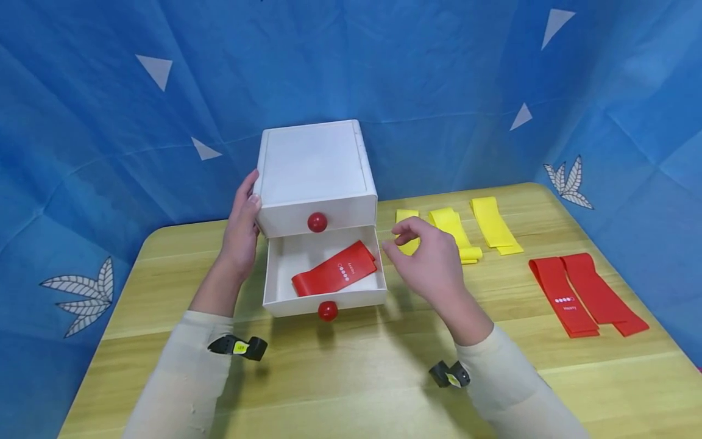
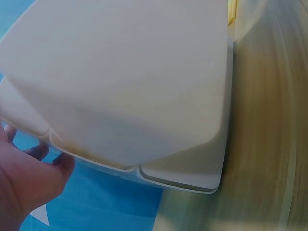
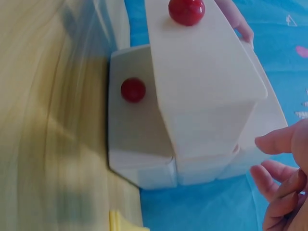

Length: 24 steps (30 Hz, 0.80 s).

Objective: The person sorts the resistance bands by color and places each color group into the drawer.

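A white drawer cabinet [image 1: 312,164] with red knobs stands at the centre of the table. Its middle drawer [image 1: 282,262] is pulled out; the one beneath, with its own red knob [image 3: 133,90], is closed. A folded red resistance band [image 1: 334,268] marked "Heavy" lies inside the open drawer. My left hand [image 1: 241,235] rests against the cabinet's left side, fingers [image 2: 65,166] touching it. Just right of the open drawer, my right hand [image 1: 430,259] hovers with bent fingers, thumb apart from them in the right wrist view, and nothing between them.
Several folded yellow bands [image 1: 493,225] lie behind and to the right of my right hand. Two folded red bands [image 1: 565,299] lie side by side near the table's right edge. A blue curtain [image 1: 439,73] hangs behind the wooden table [image 1: 351,378].
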Motion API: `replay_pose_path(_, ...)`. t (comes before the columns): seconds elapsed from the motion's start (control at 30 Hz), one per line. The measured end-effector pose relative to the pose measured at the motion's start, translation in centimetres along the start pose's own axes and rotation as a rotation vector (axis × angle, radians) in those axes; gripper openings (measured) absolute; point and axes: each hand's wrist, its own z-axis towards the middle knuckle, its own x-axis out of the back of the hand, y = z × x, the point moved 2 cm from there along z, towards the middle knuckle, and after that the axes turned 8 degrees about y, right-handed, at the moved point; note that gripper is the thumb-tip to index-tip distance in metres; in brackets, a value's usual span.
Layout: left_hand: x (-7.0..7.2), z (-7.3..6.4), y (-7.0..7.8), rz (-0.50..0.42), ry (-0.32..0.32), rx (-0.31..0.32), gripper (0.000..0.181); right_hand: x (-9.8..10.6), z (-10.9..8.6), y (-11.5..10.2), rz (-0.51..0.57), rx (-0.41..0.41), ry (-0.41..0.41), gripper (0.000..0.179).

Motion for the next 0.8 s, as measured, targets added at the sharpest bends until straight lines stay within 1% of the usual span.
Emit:
replay_pose_path(0.17,0.0,0.0,0.0,0.005,0.002,0.000,0.058,1.1,-0.2,1.4,-0.003,0.035,0.064,0.020)
replay_pose_path(0.33,0.0,0.0,-0.1,0.016,-0.001,0.001,0.058,2.7,-0.2,3.1,-0.045,0.037,0.091,0.019)
replay_pose_path(0.53,0.1,0.1,0.0,-0.004,0.002,-0.019,0.058,4.6,0.1,5.4,-0.098,0.036,0.146,0.024)
replay_pose_path(0.63,0.1,0.0,0.0,-0.003,-0.001,-0.017,0.058,5.3,-0.1,6.7,-0.114,0.012,0.145,0.027)
replay_pose_path(0.8,0.1,0.0,0.0,0.004,-0.005,-0.012,0.058,6.4,-0.6,9.1,-0.153,-0.029,0.111,0.034)
